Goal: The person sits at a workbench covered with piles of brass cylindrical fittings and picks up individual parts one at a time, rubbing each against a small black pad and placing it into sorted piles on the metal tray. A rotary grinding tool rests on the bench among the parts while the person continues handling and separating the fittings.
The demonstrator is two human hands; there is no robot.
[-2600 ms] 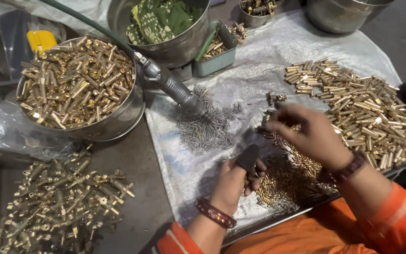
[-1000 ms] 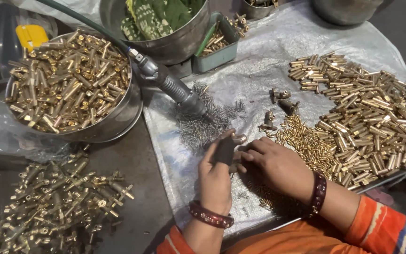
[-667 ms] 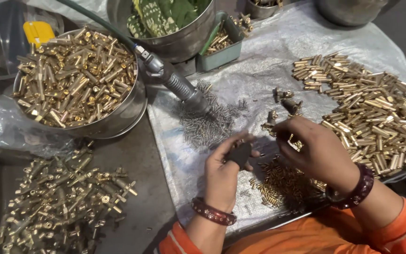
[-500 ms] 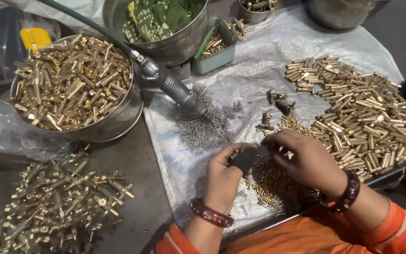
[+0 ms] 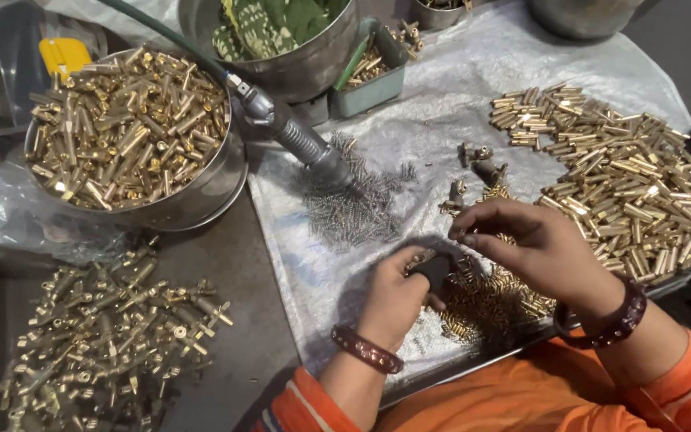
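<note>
My left hand (image 5: pixel 397 294) is closed around a small dark block (image 5: pixel 437 269) held just above the white sheet (image 5: pixel 409 128). My right hand (image 5: pixel 529 244) hovers to its right with thumb and forefinger pinched at a tiny brass piece near the block's top. Under both hands lies a heap of small brass pins (image 5: pixel 489 296). Both wrists wear dark red bangles, and orange sleeves show at the bottom edge.
A pile of thin steel springs (image 5: pixel 357 204) lies by the tip of a metal air tool (image 5: pixel 297 140) with a green hose. Brass tubes (image 5: pixel 625 180) heap at right. A steel bowl of brass parts (image 5: pixel 133 132) stands left, with loose brass fittings (image 5: pixel 105 328) below it.
My right hand went from the small pins close to the block out to the loose parts and back, now pinching at the block's top. My left hand kept holding the block.
</note>
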